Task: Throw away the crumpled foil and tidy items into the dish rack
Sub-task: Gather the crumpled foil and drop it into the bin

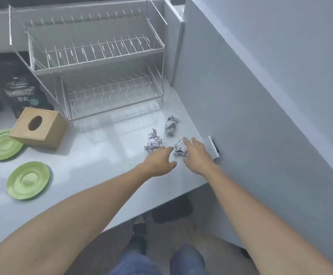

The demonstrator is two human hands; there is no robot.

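Three crumpled foil balls lie on the white counter [106, 155] near its right end: a far one [171, 124], a left one [154, 141] and a near one [180, 147]. My right hand [198, 154] is open, its fingers resting over the near ball's right side. My left hand [160, 161] is open too, fingertips just short of the left and near balls. A two-tier wire dish rack [96, 62] stands empty at the back. Two green plates, one [28, 180] closer and one [1, 144] farther left, lie on the counter.
A wooden tissue box [39, 128] leans partly on the far green plate. A black bag [17, 82] stands left of the rack. A white wall socket [213, 146] sits on the grey wall right of my right hand. The counter's edge runs below my forearms.
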